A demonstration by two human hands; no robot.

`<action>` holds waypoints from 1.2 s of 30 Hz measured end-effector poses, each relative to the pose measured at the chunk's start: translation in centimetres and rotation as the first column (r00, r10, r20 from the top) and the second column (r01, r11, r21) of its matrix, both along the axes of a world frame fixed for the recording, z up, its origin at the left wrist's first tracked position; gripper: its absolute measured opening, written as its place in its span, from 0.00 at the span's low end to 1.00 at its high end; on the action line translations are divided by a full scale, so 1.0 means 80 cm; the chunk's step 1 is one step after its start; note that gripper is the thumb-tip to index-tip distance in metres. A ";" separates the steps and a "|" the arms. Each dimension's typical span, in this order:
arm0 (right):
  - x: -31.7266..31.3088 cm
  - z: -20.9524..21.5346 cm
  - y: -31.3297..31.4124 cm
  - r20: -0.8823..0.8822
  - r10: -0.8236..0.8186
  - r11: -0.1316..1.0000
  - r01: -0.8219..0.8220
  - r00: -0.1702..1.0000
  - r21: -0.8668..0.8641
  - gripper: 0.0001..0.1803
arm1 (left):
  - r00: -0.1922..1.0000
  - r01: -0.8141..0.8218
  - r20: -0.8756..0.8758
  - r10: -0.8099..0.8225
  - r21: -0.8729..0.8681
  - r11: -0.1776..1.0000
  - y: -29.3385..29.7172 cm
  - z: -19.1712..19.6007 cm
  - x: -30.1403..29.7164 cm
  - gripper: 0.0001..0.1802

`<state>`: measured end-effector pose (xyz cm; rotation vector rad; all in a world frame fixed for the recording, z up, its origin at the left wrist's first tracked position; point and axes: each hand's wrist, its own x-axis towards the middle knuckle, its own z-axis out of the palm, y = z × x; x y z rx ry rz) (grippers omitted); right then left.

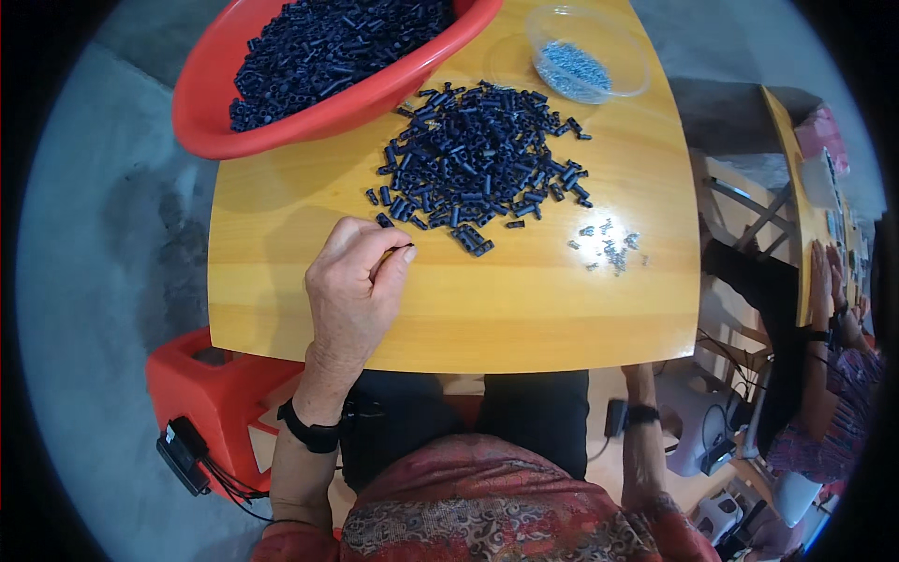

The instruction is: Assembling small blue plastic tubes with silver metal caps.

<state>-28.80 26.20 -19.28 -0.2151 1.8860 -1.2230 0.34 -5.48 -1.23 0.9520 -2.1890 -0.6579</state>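
My left hand (356, 276) is above the near left of the table, thumb and forefinger pinched together. A small dark piece (410, 245) shows at the fingertips, mostly hidden by them. Just beyond lies a heap of short black plastic tube-like pieces (478, 155), with several loose ones along its near edge. My right forearm (644, 459) hangs beside my lap, and its hand passes under the table's front edge, so the fingers are hidden. Right of the heap, small silvery metal parts (613, 251), perhaps screws, lie scattered on the wood.
A large red basin (201, 112) full of black pieces stands at the table's far left. At the far right, a clear plastic tub (637, 80) holds small silvery parts. A red stool (187, 375) stands at left. Another person's hands (824, 276) show at a table on the right.
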 end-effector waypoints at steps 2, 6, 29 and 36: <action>-0.010 0.005 0.043 -0.076 -0.003 0.999 0.006 0.997 0.038 0.11 | 0.999 -0.011 -0.038 0.012 0.030 0.999 0.003 0.004 -0.010 0.11; 0.037 0.149 0.053 0.274 0.163 0.987 -0.154 0.948 -0.052 0.14 | 0.991 -0.003 -0.134 0.006 0.023 1.000 0.009 0.009 -0.013 0.12; 0.148 0.285 -0.197 -0.491 0.536 0.745 -0.658 0.687 -0.108 0.06 | 0.929 0.159 -0.344 -0.134 0.046 0.986 0.038 0.005 -0.008 0.06; 0.178 0.276 -0.252 -0.795 0.335 0.737 -0.667 0.506 -0.114 0.05 | 0.884 0.175 -0.439 0.162 0.632 0.755 0.044 0.008 0.060 0.05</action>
